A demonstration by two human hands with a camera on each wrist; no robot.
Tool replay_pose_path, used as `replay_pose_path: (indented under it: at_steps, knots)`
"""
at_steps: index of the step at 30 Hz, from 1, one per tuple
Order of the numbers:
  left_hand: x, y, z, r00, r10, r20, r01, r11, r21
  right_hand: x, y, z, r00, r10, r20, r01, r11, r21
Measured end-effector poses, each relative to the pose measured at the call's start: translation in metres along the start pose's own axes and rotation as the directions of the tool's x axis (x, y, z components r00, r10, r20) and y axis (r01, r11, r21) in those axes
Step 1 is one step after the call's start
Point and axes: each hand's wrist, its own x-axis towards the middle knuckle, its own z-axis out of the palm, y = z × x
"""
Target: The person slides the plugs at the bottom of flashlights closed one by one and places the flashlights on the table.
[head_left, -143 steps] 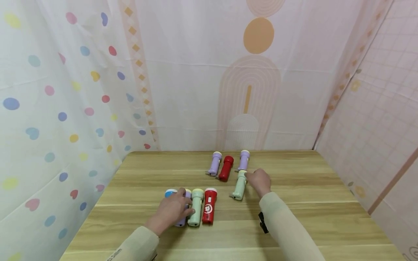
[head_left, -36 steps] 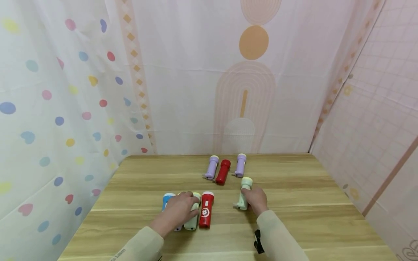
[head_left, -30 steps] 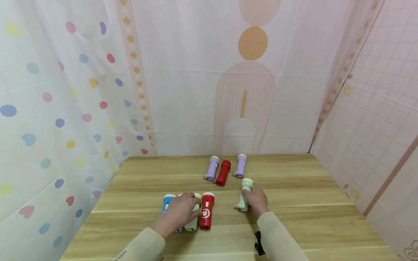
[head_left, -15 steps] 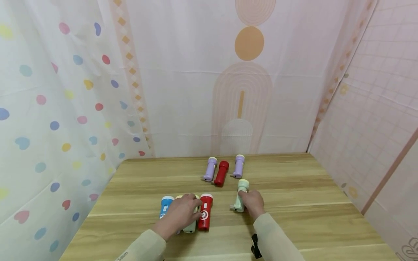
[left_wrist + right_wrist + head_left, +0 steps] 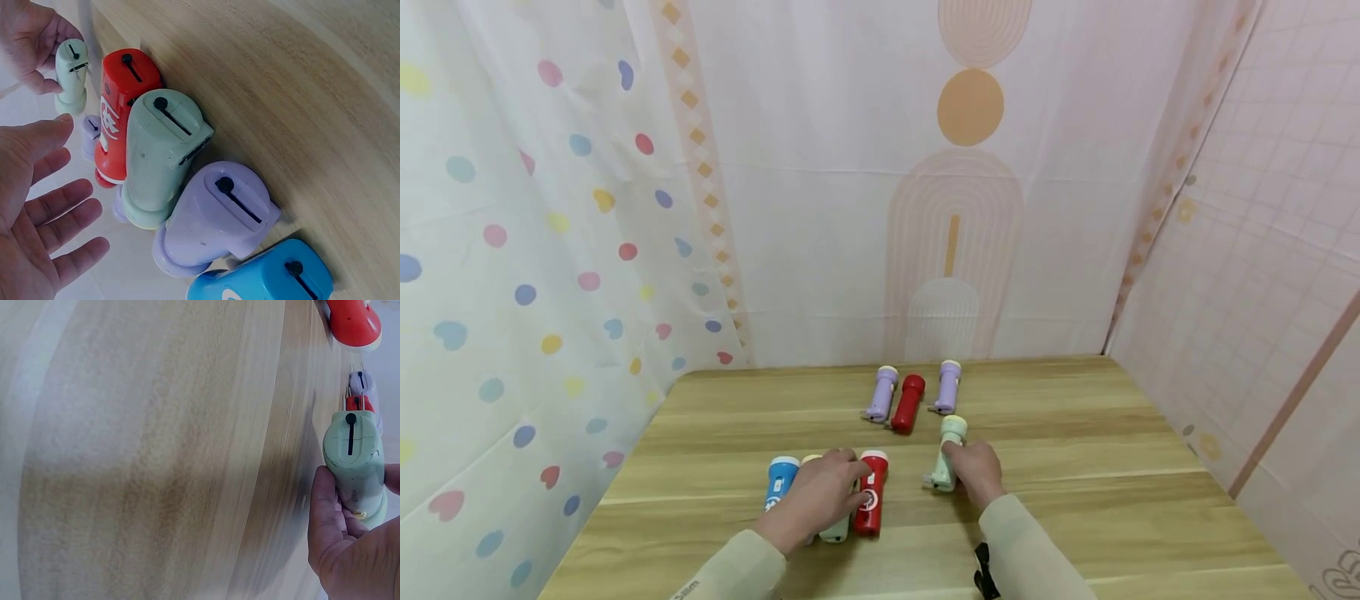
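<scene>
My right hand point(image 5: 979, 472) grips a pale green flashlight point(image 5: 953, 429) by its body, thumb on one side and fingers on the other. Two thin metal prongs point(image 5: 362, 401) stick out at its tail in the right wrist view. Over the front row hovers my left hand point(image 5: 822, 493), its fingers spread and holding nothing; whether a fingertip touches the red flashlight point(image 5: 868, 518) cannot be told. That row also has a second pale green flashlight point(image 5: 159, 153), a purple flashlight point(image 5: 215, 209) and a blue flashlight point(image 5: 782, 475). My left hand partly hides the green and purple ones in the head view.
Farther back on the wooden table point(image 5: 737, 408) lie a purple flashlight point(image 5: 882, 395), a dark red flashlight point(image 5: 909, 404) and another purple flashlight point(image 5: 949, 387), with prongs showing at their tails. A printed curtain point(image 5: 820, 250) hangs behind the table.
My right hand has shifted from the pale green flashlight's head end to its body, and the flashlight sits nearer me, away from the purple one. My left hand has moved right along the row.
</scene>
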Motion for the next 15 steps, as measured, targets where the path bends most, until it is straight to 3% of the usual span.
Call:
replay_pose_path:
  at_steps: [6, 15]
  knots:
    - [0.0007, 0.0035, -0.0032, 1.000, 0.000, 0.002, 0.000, 1.000, 0.001, -0.0038, -0.0029, 0.0012, 1.000, -0.005, 0.016, 0.004, 0.997, 0.073]
    - [0.0001, 0.0019, 0.0000, 0.998, 0.030, -0.052, -0.030, 1.000, 0.004, -0.0080, -0.0073, 0.0025, 0.998, 0.016, 0.054, -0.026, 0.983, 0.182]
